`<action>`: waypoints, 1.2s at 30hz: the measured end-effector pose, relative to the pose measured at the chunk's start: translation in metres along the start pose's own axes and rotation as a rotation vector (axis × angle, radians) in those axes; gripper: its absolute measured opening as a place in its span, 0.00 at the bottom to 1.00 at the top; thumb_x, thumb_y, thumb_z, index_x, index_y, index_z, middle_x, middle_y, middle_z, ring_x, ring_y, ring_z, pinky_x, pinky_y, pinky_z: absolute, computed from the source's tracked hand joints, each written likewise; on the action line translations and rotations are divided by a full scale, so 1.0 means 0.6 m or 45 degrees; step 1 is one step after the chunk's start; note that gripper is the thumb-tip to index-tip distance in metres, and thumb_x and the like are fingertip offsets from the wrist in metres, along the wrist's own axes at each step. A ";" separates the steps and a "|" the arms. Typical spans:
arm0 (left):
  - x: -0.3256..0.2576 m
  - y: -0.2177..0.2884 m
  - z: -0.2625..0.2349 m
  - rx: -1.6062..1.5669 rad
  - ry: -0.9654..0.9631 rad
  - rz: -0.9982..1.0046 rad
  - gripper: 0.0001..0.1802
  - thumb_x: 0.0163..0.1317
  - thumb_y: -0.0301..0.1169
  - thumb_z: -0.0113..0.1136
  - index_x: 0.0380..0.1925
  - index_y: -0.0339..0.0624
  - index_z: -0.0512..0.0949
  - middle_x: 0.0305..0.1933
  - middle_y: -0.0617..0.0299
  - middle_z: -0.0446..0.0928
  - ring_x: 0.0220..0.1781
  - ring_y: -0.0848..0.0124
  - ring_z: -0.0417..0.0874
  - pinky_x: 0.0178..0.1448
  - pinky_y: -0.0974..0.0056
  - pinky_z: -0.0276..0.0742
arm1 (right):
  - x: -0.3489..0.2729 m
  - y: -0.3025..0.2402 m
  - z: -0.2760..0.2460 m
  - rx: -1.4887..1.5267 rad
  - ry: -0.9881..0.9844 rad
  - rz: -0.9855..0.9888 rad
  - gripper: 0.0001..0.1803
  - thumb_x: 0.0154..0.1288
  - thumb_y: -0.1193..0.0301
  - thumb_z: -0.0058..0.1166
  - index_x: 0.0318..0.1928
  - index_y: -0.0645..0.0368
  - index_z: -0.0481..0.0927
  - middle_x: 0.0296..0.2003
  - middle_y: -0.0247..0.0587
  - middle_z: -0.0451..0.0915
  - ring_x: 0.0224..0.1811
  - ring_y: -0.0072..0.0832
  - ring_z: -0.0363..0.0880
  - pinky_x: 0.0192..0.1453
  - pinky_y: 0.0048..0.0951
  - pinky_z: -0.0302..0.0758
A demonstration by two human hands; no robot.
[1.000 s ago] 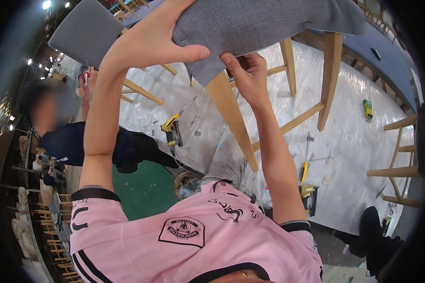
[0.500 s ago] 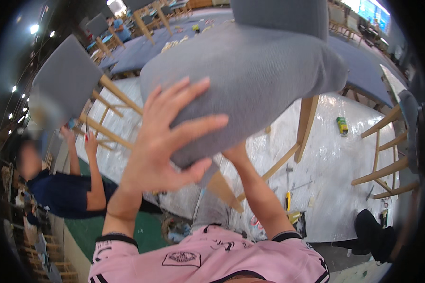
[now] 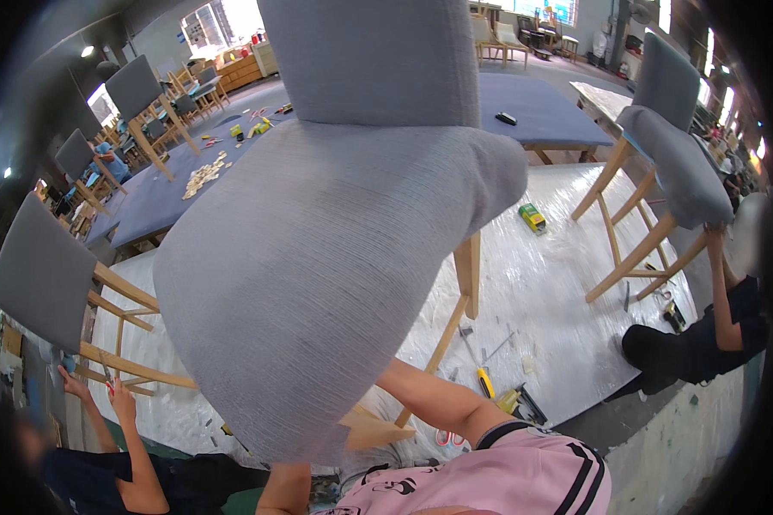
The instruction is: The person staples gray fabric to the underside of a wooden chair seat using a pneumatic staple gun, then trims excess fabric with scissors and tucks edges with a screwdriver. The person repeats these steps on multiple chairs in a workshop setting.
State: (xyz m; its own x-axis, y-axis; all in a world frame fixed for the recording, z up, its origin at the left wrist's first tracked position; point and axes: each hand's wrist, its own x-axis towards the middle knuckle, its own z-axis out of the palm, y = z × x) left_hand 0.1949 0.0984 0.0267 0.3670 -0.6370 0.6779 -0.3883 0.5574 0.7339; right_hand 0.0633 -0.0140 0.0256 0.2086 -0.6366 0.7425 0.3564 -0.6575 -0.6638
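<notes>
Far left, co-worker's hands point(image 3: 94, 390) touching wooden legs of grey padded chair point(image 3: 39, 270) lying on plastic-covered counter point(image 3: 550, 292). Centre, large grey fabric-upholstered chair point(image 3: 318, 257) filling view, tilting above counter, blocking both of person's hands; left forearm point(image 3: 285, 491) and right forearm point(image 3: 434, 399) reaching under seat. Fingers hidden, grip impossible to tell. Right, another co-worker's hand point(image 3: 713, 236) touching second grey chair point(image 3: 674, 163).

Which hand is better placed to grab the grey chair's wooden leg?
Probably the right. The right forearm runs up beside the wooden leg, while the left forearm rises under the seat, farther from it. Both hands are hidden behind the seat.
</notes>
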 end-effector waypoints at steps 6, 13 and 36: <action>0.017 -0.009 0.013 0.051 0.041 0.011 0.36 0.61 0.45 0.70 0.70 0.57 0.71 0.80 0.42 0.56 0.77 0.46 0.66 0.79 0.41 0.58 | 0.020 -0.001 -0.004 -0.095 -0.043 -0.030 0.17 0.65 0.69 0.69 0.50 0.61 0.79 0.36 0.41 0.83 0.33 0.34 0.82 0.38 0.32 0.79; 0.011 -0.012 0.019 0.092 0.068 -0.026 0.36 0.62 0.45 0.69 0.70 0.57 0.70 0.80 0.42 0.56 0.77 0.46 0.66 0.79 0.42 0.58 | -0.026 -0.009 -0.044 -0.215 -0.073 0.017 0.14 0.65 0.71 0.68 0.47 0.61 0.81 0.34 0.41 0.82 0.31 0.36 0.82 0.37 0.32 0.78; -0.048 -0.048 0.050 0.257 -0.018 0.162 0.37 0.65 0.46 0.66 0.72 0.56 0.66 0.81 0.42 0.54 0.76 0.47 0.66 0.79 0.43 0.59 | -0.502 -0.149 -0.234 -0.610 0.602 1.111 0.13 0.71 0.66 0.62 0.36 0.66 0.83 0.25 0.37 0.83 0.25 0.22 0.81 0.29 0.29 0.76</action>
State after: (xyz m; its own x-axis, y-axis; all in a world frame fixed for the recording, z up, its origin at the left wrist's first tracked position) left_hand 0.1700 0.0847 -0.0155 0.2934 -0.5765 0.7626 -0.5924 0.5164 0.6183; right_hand -0.1590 0.1798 -0.1515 -0.1891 -0.9811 -0.0400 -0.1555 0.0702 -0.9853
